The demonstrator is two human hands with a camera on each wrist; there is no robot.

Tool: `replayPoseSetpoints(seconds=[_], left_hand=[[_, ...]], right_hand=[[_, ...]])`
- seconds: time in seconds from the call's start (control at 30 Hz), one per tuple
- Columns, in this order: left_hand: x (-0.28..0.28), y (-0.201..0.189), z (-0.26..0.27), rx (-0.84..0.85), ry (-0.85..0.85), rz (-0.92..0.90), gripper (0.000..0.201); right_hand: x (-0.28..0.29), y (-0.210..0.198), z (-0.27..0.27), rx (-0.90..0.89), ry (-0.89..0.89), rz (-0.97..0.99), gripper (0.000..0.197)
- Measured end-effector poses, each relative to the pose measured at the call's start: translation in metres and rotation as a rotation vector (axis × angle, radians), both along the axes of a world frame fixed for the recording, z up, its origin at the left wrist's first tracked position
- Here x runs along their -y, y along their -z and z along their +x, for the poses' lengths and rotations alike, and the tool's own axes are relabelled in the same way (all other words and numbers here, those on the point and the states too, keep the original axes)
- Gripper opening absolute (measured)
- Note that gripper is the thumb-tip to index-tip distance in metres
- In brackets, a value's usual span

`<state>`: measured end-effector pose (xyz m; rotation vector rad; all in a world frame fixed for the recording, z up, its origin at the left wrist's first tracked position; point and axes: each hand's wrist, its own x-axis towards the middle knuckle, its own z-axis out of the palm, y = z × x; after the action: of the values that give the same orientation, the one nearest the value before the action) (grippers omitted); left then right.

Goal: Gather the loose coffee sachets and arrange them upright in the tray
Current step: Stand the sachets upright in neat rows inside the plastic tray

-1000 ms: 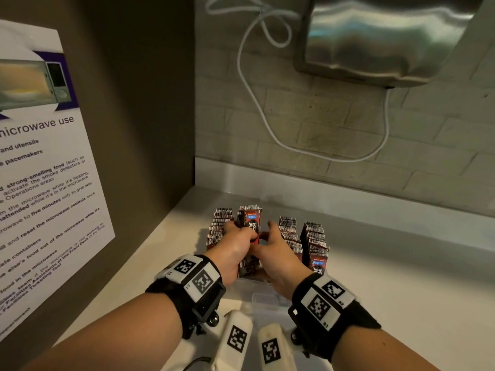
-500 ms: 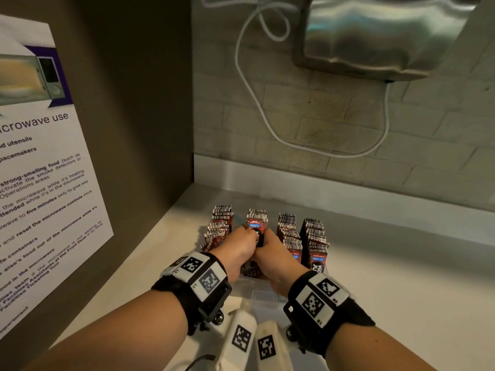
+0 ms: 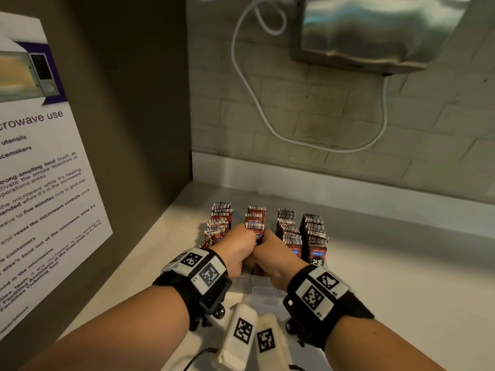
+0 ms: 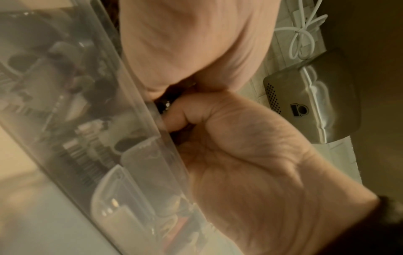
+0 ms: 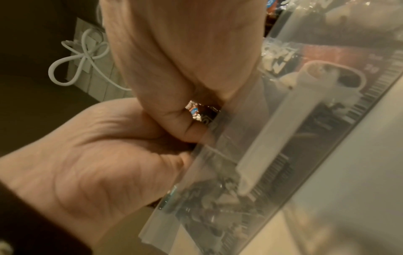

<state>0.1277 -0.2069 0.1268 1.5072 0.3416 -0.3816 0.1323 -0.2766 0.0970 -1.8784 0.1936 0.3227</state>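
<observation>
- Low in the middle of the head view, the left hand (image 3: 235,250) and the right hand (image 3: 278,255) met knuckle to knuckle over the second row of coffee sachets (image 3: 254,223); both had their fingers curled down around a small bundle of those sachets, pinching it between them.
- From the right wrist view a sliver of red-and-blue sachet (image 5: 196,110) showed between the curled fingers (image 5: 191,131), just above the tray's edge (how many packets were in the bundle could not be told).
- Four rows of sachets stood upright in the clear plastic tray (image 3: 254,283), their barcoded tops up; the rightmost row (image 3: 314,236) ran nearest the right of the frame, and the tray sat on the pale counter (image 3: 401,290).
- Upper right hung a steel hand dryer (image 3: 375,33) with a white cable (image 3: 257,103) looping below it; at the left edge was a microwave-use poster (image 3: 40,170).
</observation>
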Motion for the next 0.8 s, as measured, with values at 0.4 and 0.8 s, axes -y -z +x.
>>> replayPoseSetpoints(seconds=[0.4, 0.8], left_hand=[[-0.007, -0.006, -0.008, -0.019, -0.005, -0.085, 0.027], [-0.012, -0.002, -0.007, 0.027, 0.024, -0.122, 0.034]], right_hand=[[0.004, -0.005, -0.004, -0.020, -0.019, -0.004, 0.064], [0.005, -0.021, -0.006, 0.155, -0.104, -0.091, 0.115]])
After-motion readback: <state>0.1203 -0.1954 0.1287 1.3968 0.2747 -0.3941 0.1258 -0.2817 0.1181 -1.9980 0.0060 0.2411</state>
